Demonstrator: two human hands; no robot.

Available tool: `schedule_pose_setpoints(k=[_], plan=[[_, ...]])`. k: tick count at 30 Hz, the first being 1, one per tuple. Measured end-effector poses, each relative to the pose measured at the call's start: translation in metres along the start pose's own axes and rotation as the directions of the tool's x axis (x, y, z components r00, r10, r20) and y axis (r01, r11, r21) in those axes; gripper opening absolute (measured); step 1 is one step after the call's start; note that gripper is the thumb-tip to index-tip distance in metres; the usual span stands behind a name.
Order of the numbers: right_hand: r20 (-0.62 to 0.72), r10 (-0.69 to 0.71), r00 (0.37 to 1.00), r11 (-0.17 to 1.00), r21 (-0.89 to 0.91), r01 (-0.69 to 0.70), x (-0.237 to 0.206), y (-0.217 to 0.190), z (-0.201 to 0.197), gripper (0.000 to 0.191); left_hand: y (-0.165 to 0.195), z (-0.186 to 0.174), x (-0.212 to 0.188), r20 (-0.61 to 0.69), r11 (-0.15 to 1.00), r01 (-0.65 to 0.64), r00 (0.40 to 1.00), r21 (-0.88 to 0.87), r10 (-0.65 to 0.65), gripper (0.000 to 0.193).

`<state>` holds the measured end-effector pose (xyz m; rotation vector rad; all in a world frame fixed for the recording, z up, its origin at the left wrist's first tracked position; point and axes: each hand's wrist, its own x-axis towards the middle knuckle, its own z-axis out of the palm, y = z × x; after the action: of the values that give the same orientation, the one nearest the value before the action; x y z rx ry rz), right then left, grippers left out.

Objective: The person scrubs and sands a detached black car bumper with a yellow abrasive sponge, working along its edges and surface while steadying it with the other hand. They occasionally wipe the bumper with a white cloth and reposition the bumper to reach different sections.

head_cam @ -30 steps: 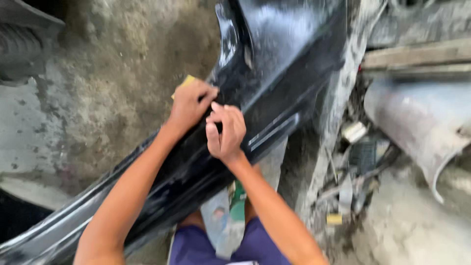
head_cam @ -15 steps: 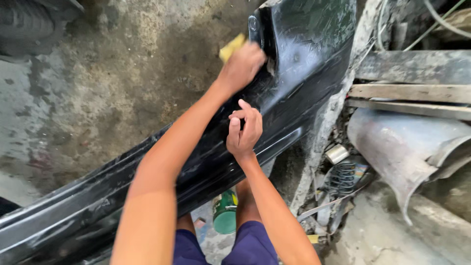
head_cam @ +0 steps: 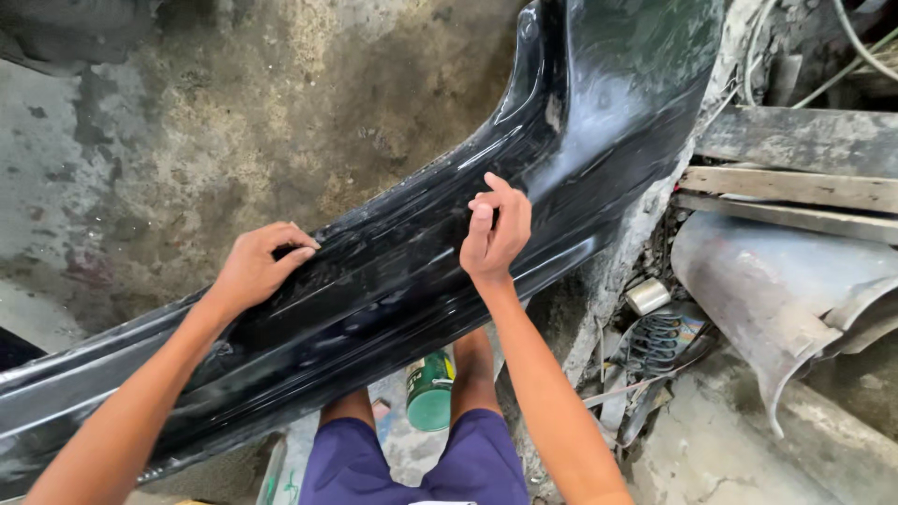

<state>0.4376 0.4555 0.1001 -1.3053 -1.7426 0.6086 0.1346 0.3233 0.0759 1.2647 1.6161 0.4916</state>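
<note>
A long, glossy black car bumper (head_cam: 402, 281) lies across my lap, running from the lower left to the upper right. My left hand (head_cam: 254, 269) presses on its upper edge at the left with curled fingers. The yellow pad seen earlier under that hand is hidden now. My right hand (head_cam: 496, 234) rests on the bumper's middle, fingers curled in, index finger slightly raised, nothing visible in it. My knees in purple shorts (head_cam: 468, 463) show below the bumper.
A green can (head_cam: 430, 393) stands on the ground between my legs. At the right lie a grey metal panel (head_cam: 786, 299), wooden planks (head_cam: 795, 182), a coil spring (head_cam: 655, 341) and scrap. Stained concrete floor (head_cam: 187, 140) lies beyond the bumper.
My left hand has slid down and left along the bumper from its far upper end, and the yellow pad is no longer visible. My right hand stays near the middle.
</note>
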Motion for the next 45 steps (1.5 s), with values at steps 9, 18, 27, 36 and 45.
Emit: schedule_pose_setpoints(k=[9, 18, 27, 36, 45], plan=[[0.001, 0.019, 1.000, 0.996, -0.084, -0.018, -0.005, 0.004, 0.003, 0.032, 0.056, 0.107, 0.155, -0.157, 0.864, -0.486, 0.871, -0.130, 0.466, 0.016], [0.010, 0.027, 1.000, 0.999, 0.026, -0.028, -0.013, 0.015, 0.011, 0.034, -0.042, -0.024, -0.037, -0.083, 0.999, -0.027, 0.996, 0.041, 0.030, 0.018], [0.013, 0.022, 1.000, 0.999, -0.033, -0.022, -0.014, 0.012, 0.011, 0.032, -0.036, -0.006, -0.014, -0.108, 0.991, -0.130, 0.985, 0.033, 0.132, 0.020], [0.082, -0.032, 0.996, 0.998, -0.050, 0.036, -0.014, 0.015, 0.014, 0.025, -0.024, 0.041, 0.037, -0.206, 0.927, -0.372, 0.912, -0.049, 0.355, 0.022], [0.048, 0.012, 0.999, 0.999, 0.041, -0.014, -0.015, 0.023, 0.018, 0.025, -0.163, -0.135, -0.208, -0.230, 0.838, 0.461, 0.885, 0.293, -0.406, 0.026]])
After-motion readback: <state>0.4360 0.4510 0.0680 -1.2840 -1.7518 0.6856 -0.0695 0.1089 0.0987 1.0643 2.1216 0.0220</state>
